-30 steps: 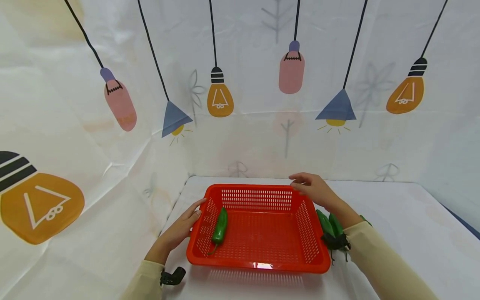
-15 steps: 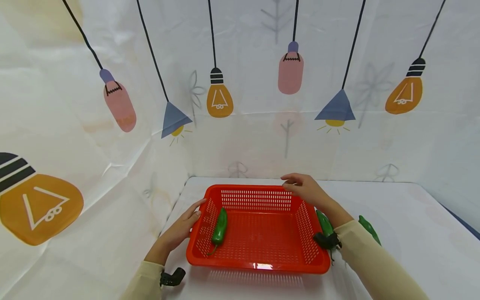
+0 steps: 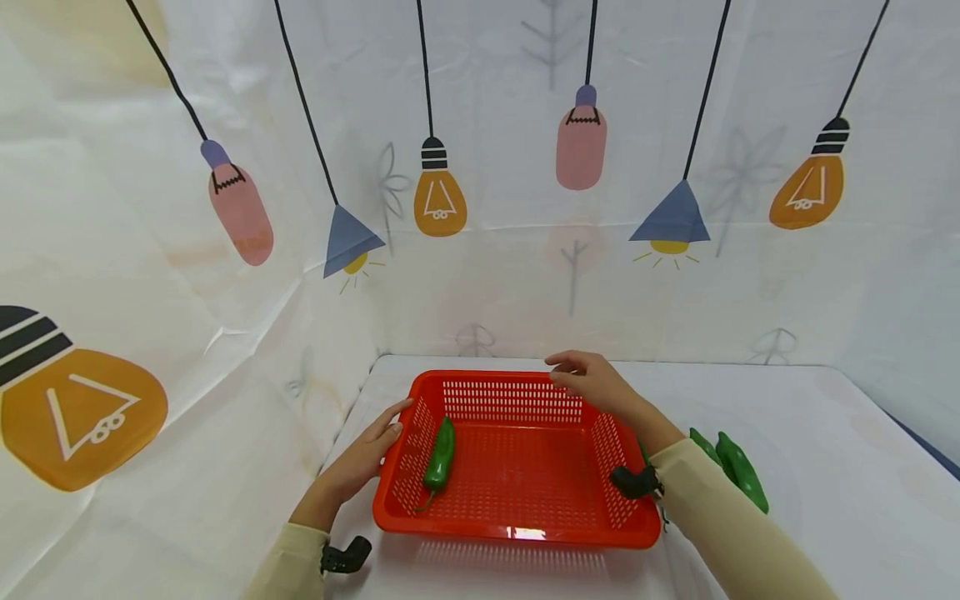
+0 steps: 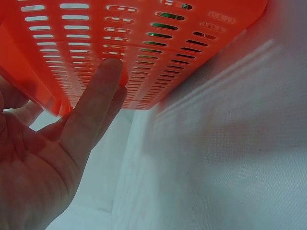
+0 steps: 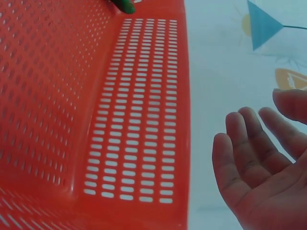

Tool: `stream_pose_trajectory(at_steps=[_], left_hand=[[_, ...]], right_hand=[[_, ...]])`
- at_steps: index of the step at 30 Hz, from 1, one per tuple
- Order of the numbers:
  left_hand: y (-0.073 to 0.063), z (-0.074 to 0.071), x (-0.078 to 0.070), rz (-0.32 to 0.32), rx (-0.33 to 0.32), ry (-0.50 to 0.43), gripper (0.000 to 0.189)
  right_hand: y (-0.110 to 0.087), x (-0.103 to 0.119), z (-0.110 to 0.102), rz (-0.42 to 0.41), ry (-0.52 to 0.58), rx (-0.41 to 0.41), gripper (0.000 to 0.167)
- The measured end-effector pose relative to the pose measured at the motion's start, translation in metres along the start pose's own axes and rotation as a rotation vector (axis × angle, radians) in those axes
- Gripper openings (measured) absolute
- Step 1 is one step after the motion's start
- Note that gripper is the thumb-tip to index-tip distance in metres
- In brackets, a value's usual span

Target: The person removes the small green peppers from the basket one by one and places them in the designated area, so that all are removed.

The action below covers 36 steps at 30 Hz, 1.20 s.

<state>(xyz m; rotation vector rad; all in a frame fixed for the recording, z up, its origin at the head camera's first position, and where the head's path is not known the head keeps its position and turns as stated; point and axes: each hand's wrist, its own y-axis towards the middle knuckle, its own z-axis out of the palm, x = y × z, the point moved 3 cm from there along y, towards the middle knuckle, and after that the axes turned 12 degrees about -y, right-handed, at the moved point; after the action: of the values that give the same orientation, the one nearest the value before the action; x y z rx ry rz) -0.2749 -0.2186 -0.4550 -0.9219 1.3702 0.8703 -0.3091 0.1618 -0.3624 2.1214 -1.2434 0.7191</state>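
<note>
A red plastic basket [image 3: 517, 458] with slotted walls stands on the white table. Inside it, by the left wall, lies a long green pepper [image 3: 440, 454]. My left hand [image 3: 358, 458] rests at the basket's left side. In the left wrist view that hand [image 4: 57, 143] has extended fingers against the slotted outer wall. My right hand [image 3: 592, 382] is over the far rim, right of the middle, holding nothing. The right wrist view shows this hand [image 5: 264, 163] apart from the basket wall [image 5: 136, 110], with its fingers loosely bent.
More green peppers [image 3: 738, 471] lie on the table to the right of the basket, partly hidden behind my right forearm. A white printed sheet [image 3: 510, 275] hangs at the back and left. Both wrists carry small black devices [image 3: 347, 554].
My right hand and forearm have shifted left along the far rim, uncovering more of the peppers on the right and covering those nearer the basket. My left hand and the basket stay put.
</note>
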Motion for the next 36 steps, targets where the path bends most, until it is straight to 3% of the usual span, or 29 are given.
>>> stream_pose_trajectory(at_steps=[36], left_hand=[[0.0, -0.001, 0.002, 0.001, -0.008, 0.005, 0.055]], right_hand=[[0.032, 0.011, 0.061, 0.124, 0.046, 0.142, 0.035]])
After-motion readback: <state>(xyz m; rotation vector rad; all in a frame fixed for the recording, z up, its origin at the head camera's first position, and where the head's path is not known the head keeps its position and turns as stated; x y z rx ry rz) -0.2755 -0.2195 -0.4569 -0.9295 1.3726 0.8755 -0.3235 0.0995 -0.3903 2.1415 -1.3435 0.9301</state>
